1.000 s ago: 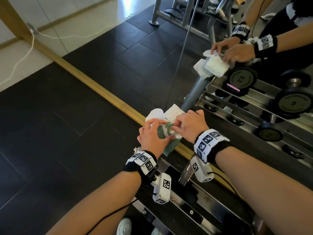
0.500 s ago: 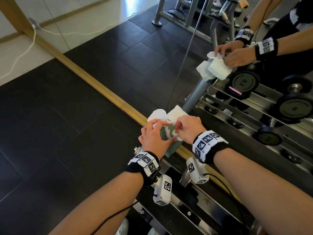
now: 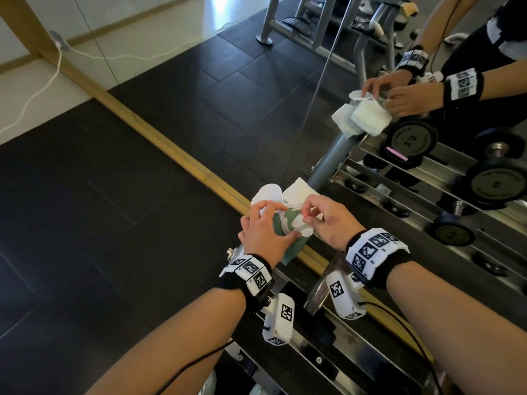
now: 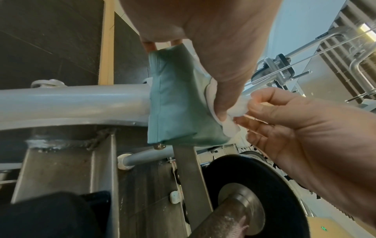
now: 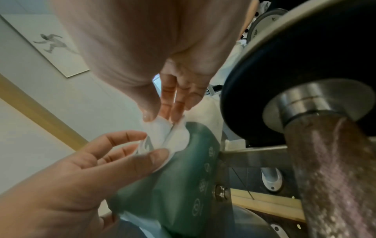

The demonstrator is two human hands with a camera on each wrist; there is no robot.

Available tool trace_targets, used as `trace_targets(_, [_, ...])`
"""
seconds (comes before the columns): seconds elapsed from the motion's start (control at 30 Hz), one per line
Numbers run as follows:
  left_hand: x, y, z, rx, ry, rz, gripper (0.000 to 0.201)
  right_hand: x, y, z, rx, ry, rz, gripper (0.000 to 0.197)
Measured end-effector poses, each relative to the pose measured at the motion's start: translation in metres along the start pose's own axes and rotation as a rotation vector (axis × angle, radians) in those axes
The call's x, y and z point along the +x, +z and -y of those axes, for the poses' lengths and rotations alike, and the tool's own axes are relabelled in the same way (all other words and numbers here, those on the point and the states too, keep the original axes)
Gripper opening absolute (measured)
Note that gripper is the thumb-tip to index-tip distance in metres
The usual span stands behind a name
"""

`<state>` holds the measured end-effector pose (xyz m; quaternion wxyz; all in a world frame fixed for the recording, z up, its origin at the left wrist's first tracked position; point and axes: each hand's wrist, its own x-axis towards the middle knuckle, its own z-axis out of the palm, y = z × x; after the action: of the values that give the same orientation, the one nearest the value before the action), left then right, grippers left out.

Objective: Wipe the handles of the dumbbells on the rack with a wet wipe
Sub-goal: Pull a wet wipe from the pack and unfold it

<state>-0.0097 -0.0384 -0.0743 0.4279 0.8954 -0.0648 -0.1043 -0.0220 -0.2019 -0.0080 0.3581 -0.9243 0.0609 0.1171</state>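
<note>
Mirrored gym rack [image 3: 356,346], wipe pack [image 3: 288,223] above it: left hand [image 3: 265,232] gripping pack, right hand [image 3: 322,220] now pinching wet wipe [image 4: 234,112] out; wiping pending.

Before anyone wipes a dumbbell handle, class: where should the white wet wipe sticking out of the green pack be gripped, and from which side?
Pinch the loose white tuft of the wet wipe at the pack's opening, coming from the right, as the right hand does. The left hand grips the green pack against the rack's grey tube, so that side is taken, and only the crumpled tip stands free. Pulling away from the opening should work best.
</note>
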Motion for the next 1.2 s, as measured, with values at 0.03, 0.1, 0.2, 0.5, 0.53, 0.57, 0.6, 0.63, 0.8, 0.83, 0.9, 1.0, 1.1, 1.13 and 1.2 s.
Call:
trace_targets(0.03, [0.000, 0.000, 0.000, -0.004, 0.002, 0.000, 0.052, -0.001, 0.002, 0.001, 0.031, 0.006, 0.000, 0.016])
trace_targets(0.1, [0.000, 0.000, 0.001, -0.007, 0.007, 0.001, 0.052, 0.000, 0.004, 0.003, 0.046, 0.006, 0.005, 0.013])
trace_targets(0.2, [0.000, 0.000, 0.001, -0.001, 0.009, 0.000, 0.053, 0.003, 0.004, 0.005, -0.058, 0.027, -0.048, 0.009])
trace_targets(0.5, [-0.001, -0.001, -0.006, 0.013, -0.013, 0.003, 0.055, -0.014, -0.007, -0.001, 0.083, 0.019, -0.292, 0.017])
trace_targets(0.53, [-0.001, -0.001, -0.007, 0.012, -0.017, 0.003, 0.055, -0.016, -0.006, 0.000, 0.097, 0.016, -0.304, 0.018])
trace_targets(0.57, [0.000, -0.001, -0.007, 0.013, -0.022, 0.006, 0.054, -0.019, -0.007, 0.002, 0.116, 0.010, -0.316, 0.018])
trace_targets(0.6, [0.001, -0.001, -0.006, 0.015, -0.027, 0.013, 0.054, -0.021, -0.009, 0.005, 0.143, 0.003, -0.336, 0.019])
trace_targets(0.63, [0.001, -0.001, -0.006, 0.015, -0.033, 0.025, 0.054, -0.022, -0.014, 0.008, 0.178, -0.006, -0.375, 0.019])
trace_targets(0.8, [0.002, -0.005, -0.008, 0.052, -0.044, 0.059, 0.051, -0.020, -0.066, 0.020, 0.361, 0.027, -0.597, 0.008])
trace_targets(0.83, [0.002, -0.009, -0.010, 0.072, -0.048, 0.072, 0.048, -0.023, -0.072, 0.022, 0.344, 0.046, -0.565, 0.010])
trace_targets(0.9, [0.002, -0.020, -0.013, 0.109, -0.069, 0.116, 0.041, -0.032, -0.077, 0.022, 0.271, 0.082, -0.485, 0.013])
trace_targets(1.0, [0.002, -0.042, -0.024, 0.184, -0.120, 0.208, 0.033, -0.055, -0.074, 0.023, 0.233, 0.106, -0.459, 0.007])
trace_targets(1.1, [0.000, -0.067, -0.043, 0.127, -0.081, 0.239, 0.028, -0.076, -0.075, 0.027, 0.281, 0.104, -0.483, 0.007])
trace_targets(1.13, [-0.003, -0.075, -0.051, 0.038, -0.039, 0.252, 0.026, -0.084, -0.075, 0.030, 0.293, 0.099, -0.496, 0.007])
trace_targets(1.2, [-0.017, -0.089, -0.070, -0.141, 0.024, 0.283, 0.026, -0.100, -0.075, 0.037, 0.316, 0.092, -0.516, 0.007])
